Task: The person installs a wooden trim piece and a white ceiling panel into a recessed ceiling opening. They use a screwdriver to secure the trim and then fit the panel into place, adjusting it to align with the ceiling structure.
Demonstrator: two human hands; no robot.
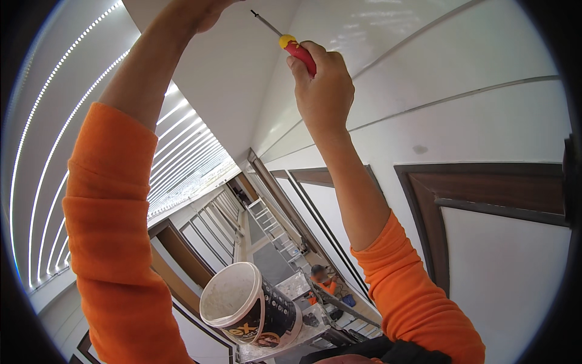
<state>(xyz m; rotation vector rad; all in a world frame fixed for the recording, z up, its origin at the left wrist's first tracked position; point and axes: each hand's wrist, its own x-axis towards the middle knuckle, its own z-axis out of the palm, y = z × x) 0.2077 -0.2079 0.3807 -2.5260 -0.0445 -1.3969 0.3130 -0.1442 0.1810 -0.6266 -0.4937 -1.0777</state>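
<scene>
Raised overhead, my right hand (325, 85) is closed around the red and yellow handle of a screwdriver (297, 51). Its thin dark shaft points up and to the left, and its tip appears apart from my left hand. My left hand (205, 13) is lifted at the top edge, close to the white ceiling panel (224, 67). Only its wrist and lower palm show; the fingers lie outside the picture, so what they hold or touch is hidden. Orange sleeves cover both forearms up to about mid-arm.
Below me a white bucket (233, 297) with a dark label stands on a stained platform (303, 337). Farther down are a ladder (273, 230) and another person (324, 280) in orange. Dark-framed panels (485, 188) line the right wall; slatted lights fill the upper left.
</scene>
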